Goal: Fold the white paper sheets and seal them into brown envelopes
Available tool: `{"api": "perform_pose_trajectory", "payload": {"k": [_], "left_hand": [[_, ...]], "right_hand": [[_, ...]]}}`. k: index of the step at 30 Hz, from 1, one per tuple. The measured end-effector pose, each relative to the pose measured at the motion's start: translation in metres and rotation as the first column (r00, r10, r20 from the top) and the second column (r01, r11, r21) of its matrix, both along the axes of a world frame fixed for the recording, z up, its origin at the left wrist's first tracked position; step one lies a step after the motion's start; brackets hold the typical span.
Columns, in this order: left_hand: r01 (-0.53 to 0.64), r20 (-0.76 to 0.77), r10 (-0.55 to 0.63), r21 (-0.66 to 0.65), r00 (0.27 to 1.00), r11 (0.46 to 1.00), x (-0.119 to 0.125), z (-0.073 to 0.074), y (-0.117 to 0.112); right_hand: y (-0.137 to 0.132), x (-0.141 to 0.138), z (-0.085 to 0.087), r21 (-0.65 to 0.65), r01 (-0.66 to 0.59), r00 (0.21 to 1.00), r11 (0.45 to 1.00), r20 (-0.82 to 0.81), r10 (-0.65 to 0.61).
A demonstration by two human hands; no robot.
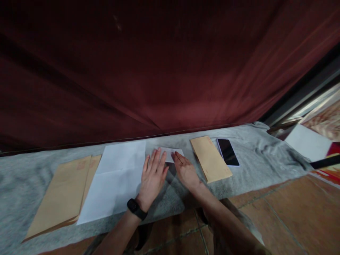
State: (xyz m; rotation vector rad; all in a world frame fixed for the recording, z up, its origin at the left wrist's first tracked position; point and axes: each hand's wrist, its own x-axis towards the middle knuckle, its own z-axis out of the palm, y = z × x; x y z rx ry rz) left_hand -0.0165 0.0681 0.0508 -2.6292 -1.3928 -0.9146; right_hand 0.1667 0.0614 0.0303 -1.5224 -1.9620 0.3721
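Observation:
My left hand, with a black watch on its wrist, lies flat with the fingers stretched out on a small folded white paper on the grey cloth. Beside it, my right hand also lies flat and open, its fingertips touching the same folded paper. Most of the paper is hidden under both hands. A stack of white sheets lies just left of my left hand.
A pile of brown envelopes lies at the left. One brown envelope and a dark phone lie at the right. A dark red curtain hangs behind. The tiled floor shows below.

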Motion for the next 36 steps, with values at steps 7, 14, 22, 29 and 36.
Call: {"api": "perform_pose_trajectory", "payload": {"k": [7,14,22,29,36], "left_hand": [[0.081,0.691,0.424,-0.57,0.586,0.818,-0.004,0.003,0.011],[0.541,0.684,0.639,-0.706,0.353,0.457,0.021,-0.007,-0.004],[0.417,0.628,0.625,-0.777,0.464,0.471,0.01,-0.003,0.01],[0.315,0.559,0.529,-0.817,0.639,0.483,-0.009,-0.009,0.027],[0.371,0.54,0.449,-0.832,0.711,0.413,-0.016,-0.016,0.037]], "right_hand": [[0.009,-0.006,0.01,-0.234,-0.029,0.206,0.972,-0.953,-0.224],[-0.01,-0.032,0.001,-0.309,-0.235,-0.135,0.921,-0.928,-0.346],[-0.011,-0.019,0.003,-0.414,-0.152,0.023,0.898,-0.91,-0.415],[-0.002,0.01,0.001,-0.534,0.033,0.112,0.845,-0.838,-0.534],[-0.008,0.026,-0.013,-0.419,0.283,0.407,0.863,-0.762,-0.504]]}}
